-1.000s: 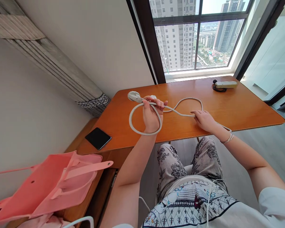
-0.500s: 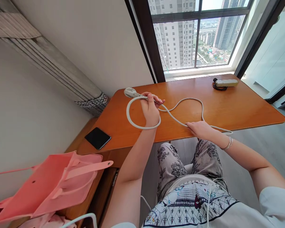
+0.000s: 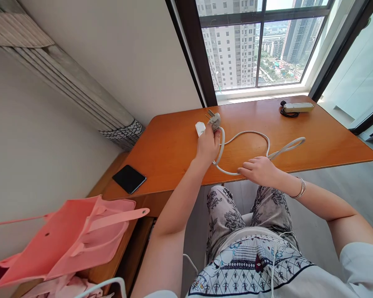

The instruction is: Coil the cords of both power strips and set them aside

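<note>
My left hand [image 3: 207,145] is above the middle of the wooden table, its fingers closed round a pale plug [image 3: 216,120] with metal prongs pointing up and to the left. Just left of those fingers a small white block [image 3: 200,128] shows; whether it touches the hand I cannot tell. From the plug a white power cord [image 3: 223,142] curves down toward my right hand [image 3: 258,170]. That hand is closed on the cord at the table's near edge, fingers pointing left. More of the cord lies in a curve behind, and a folded loop sticks out past the right hand.
A black phone [image 3: 129,179] lies at the table's [image 3: 168,157] left end. At the far right rests a power strip [image 3: 298,107] with a coiled black lead. An open pink bag [image 3: 81,240] stands at the lower left. The window [image 3: 261,49] is behind the table.
My left hand has moved right and turned, so the plug points up instead of left. The cord loop round the left wrist is gone. Cord beyond my right hand now forms a raised loop.
</note>
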The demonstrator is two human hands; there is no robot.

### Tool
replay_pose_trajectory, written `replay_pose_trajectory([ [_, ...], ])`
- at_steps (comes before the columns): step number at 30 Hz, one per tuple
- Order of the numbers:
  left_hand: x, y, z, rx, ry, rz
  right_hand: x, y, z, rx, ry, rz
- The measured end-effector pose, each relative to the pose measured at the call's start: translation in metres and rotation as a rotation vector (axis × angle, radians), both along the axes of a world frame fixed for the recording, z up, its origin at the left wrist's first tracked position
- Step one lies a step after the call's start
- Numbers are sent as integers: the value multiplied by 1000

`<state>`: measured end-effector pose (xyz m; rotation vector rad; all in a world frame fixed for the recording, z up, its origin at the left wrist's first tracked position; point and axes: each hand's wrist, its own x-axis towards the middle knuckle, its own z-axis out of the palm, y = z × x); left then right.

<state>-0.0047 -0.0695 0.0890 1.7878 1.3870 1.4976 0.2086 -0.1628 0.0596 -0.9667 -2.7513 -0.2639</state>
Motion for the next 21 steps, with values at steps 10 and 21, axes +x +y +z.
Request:
replay_pose_trajectory([
  [10, 37, -27, -32, -187, 110, -490, 2, 17, 26, 97, 451, 39],
  [21, 60, -44, -58, -244, -31, -684, -9, 21, 29, -66, 541, -79],
])
